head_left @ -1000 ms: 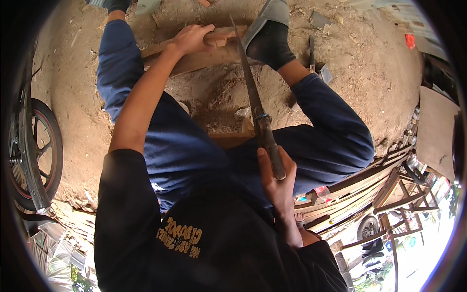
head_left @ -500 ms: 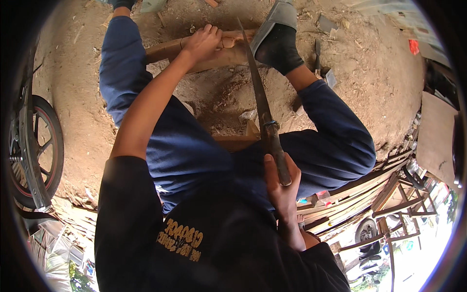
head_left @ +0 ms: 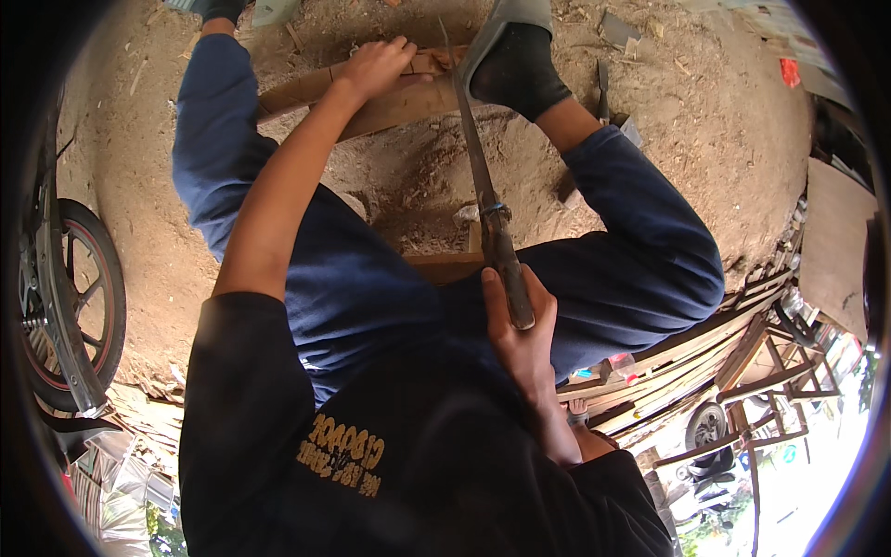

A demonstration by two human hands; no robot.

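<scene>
A: A seated person in dark blue trousers works a length of pale, rough wood [head_left: 399, 97] lying on sandy, chip-strewn ground [head_left: 724, 158]. How is it held?

B: The left hand [head_left: 376, 67] presses down on the plank, fingers curled over its far edge. A foot in a dark sock and grey sandal [head_left: 515, 51] stands just beside that hand, apparently on the same wood.

A: And the tool?

B: The right hand [head_left: 520, 325] is wrapped tight around the dark, worn handle of a long blade [head_left: 475, 158]. The narrow, dull metal runs up from the lap to the plank, its tip meeting the wood between hand and foot.

A: The surroundings?

B: A spoked motorcycle wheel [head_left: 79, 297] at left; stacked wooden slats [head_left: 705, 343] at right.
</scene>
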